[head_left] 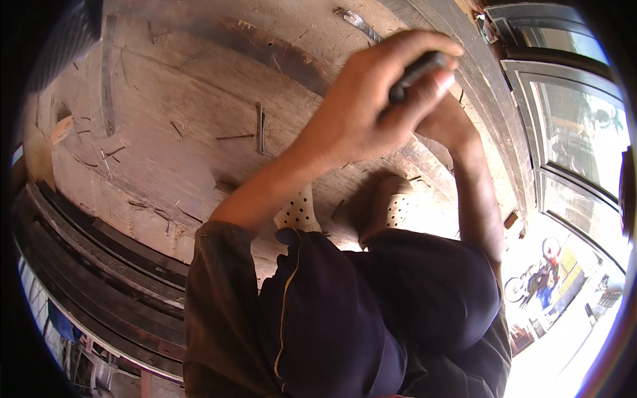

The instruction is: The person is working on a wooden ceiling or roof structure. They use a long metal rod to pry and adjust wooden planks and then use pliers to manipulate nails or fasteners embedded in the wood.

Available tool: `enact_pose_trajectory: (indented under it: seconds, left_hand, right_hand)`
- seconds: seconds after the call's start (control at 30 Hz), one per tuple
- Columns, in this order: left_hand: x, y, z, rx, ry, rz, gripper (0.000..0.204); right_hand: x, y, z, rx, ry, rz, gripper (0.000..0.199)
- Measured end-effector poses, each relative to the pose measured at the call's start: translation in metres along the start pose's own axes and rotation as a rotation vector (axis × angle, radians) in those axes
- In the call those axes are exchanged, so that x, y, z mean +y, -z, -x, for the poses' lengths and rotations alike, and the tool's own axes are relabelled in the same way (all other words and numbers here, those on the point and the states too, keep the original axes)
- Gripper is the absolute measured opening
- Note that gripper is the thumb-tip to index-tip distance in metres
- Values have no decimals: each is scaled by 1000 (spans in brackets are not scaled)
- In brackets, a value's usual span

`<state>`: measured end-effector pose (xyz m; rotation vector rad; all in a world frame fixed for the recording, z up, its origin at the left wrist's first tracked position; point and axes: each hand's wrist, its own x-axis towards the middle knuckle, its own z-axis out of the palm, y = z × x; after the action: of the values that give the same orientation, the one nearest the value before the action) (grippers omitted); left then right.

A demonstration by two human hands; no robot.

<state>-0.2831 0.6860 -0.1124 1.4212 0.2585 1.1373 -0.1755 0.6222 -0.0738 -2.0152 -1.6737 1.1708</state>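
Observation:
My left hand (361, 99) is raised over the floor, its thumb and fingers closed round a short, dark, rounded piece (418, 74) that looks like a handle. Just behind it, on the right, is my right hand (443, 125); its fingers are hidden by the left hand. Beyond the left knuckles a flat, shiny metal strip (359, 25) shows. Whether it joins the dark piece or lies apart, I cannot tell. Below the hands, my feet in light perforated clogs (396, 209) rest on the floor, between my bent knees.
Nails and bits of wire (235, 137) lie scattered over the worn floor (192, 119). Long dark metal bars (99, 265) are stacked at the left. On the right stand metal-framed glass panels (577, 126), with a motorcycle (531, 278) outside in bright light.

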Motion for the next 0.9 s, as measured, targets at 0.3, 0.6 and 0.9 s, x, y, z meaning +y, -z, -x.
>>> enact_pose_trajectory:
  seconds: [0.3, 0.6, 0.9]
  left_hand:
    - [43, -39, 92, -221, -183, -255, 39]
    - [37, -42, 91, -236, -312, -241, 21]
    - [36, -41, 92, -119, -187, -56, 17]
  right_hand:
    - [29, -19, 91, 384, -312, -482, 46]
    - [1, -2, 111, 525, -171, -11, 36]
    - [1, -10, 113, 612, -195, 27, 39]
